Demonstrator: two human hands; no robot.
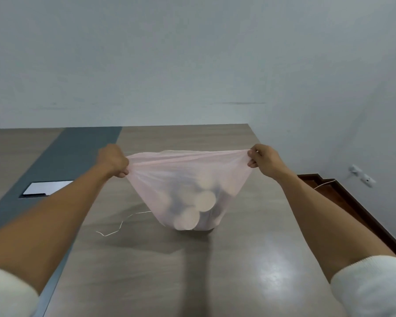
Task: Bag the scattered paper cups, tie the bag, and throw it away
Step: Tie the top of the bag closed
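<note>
Here the left hand (113, 161) and right hand (263, 159) each pinch a gathered corner of the pale pink bag (188, 179), stretching its mouth taut left to right. Its bottom rests on the wooden table (146, 259), and paper cups (204, 199) show through the thin plastic. A thin string (121, 224) lies on the table just left of the bag.
</note>
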